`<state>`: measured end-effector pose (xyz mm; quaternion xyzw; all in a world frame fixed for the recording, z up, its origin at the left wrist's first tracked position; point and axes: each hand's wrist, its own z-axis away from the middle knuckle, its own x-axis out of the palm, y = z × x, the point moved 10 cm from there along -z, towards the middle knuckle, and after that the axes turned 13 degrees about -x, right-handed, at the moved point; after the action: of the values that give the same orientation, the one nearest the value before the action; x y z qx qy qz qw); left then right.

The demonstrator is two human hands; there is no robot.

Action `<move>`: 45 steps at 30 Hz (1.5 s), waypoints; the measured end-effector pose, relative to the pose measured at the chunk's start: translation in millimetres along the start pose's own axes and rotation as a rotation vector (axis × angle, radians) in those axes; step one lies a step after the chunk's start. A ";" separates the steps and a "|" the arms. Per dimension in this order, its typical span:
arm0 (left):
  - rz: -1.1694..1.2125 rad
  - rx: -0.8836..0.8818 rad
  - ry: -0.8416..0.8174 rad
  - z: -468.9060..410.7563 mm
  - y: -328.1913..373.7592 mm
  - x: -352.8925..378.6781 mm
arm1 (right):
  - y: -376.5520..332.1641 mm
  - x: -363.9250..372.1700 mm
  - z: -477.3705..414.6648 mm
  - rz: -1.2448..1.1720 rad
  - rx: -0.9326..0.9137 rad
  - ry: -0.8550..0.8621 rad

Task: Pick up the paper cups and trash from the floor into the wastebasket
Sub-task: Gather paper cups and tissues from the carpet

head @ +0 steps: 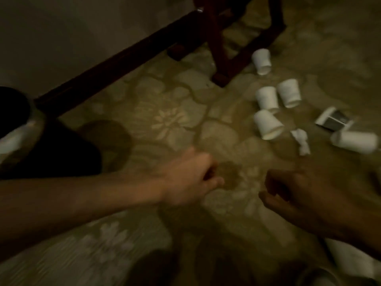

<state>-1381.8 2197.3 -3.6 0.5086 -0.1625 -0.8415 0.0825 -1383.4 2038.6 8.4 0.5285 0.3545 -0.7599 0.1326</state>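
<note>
A person's left hand [185, 178] hovers over the olive, flower-patterned carpet [175, 120], fingers curled toward the palm with nothing seen in them. Beside it, the right hand [292, 188] is dark and blurred, fingers bent; whether it holds anything cannot be told.

Beyond the right hand, five white paper cups lie tipped on their sides. The nearest cup [268, 125] shows only white inside its mouth. A crumpled white paper scrap [301, 141] lies just right of it, then another cup [354, 141] and a small white-and-dark box [334, 119]. Farther off, two cups [267, 99] [288, 96] lie side by side, and the farthest cup [261, 60] lies beside dark red-brown wooden furniture legs [222, 58].

Far left of the left hand stands a pale, black-mouthed wastebasket [12, 137], its contents too dark to see.
</note>
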 end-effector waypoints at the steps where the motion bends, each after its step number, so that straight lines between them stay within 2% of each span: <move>1: 0.043 -0.002 -0.040 -17.6 15.9 25.8 | 25.6 10.9 19.3 -0.001 0.065 -0.034; 5: 0.204 -0.011 -0.131 -73.4 73.8 112.9 | 108.2 45.3 86.1 -0.086 0.272 -0.079; 10: 0.367 -0.115 -0.233 -111.6 122.8 187.1 | 184.1 57.2 153.0 -0.137 0.498 0.076; 14: 0.503 -0.203 -0.335 -127.8 164.5 226.9 | 240.2 65.5 192.2 -0.178 0.682 0.182; 20: 0.522 -0.268 -0.329 -147.3 207.2 256.4 | 287.3 96.3 221.0 -0.337 0.852 0.163; 24: 0.519 -0.270 -0.328 -155.7 214.5 269.9 | 291.3 105.9 218.5 -0.487 0.854 0.235; 27: 0.627 -0.284 -0.290 -162.8 212.5 274.4 | 301.4 115.0 218.1 -0.543 0.881 0.222; 33: 0.900 -0.339 -0.079 -176.9 188.3 237.3 | 311.5 109.1 218.9 -0.731 0.875 0.357; 37: 0.971 -0.399 0.098 -188.2 159.9 201.6 | 317.0 88.5 211.7 -0.856 0.846 0.568; 39: 0.951 -0.417 0.161 -189.8 148.3 187.2 | 315.2 79.6 201.1 -0.922 0.797 0.647; 42: 0.769 -0.386 0.258 -186.0 140.1 174.1 | 310.4 75.0 180.7 -1.025 0.748 0.694; 44: 0.641 -0.293 0.284 -182.0 147.4 172.9 | 311.3 76.2 170.2 -1.006 0.747 0.667; 45: 0.600 -0.211 0.245 -181.7 156.3 178.3 | 311.7 78.3 165.8 -0.990 0.750 0.643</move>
<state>-1309.2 1962.7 -173.6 0.5242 -0.2057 -0.7244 0.3977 -1353.2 1717.1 -154.5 0.5135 0.2888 -0.6081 -0.5321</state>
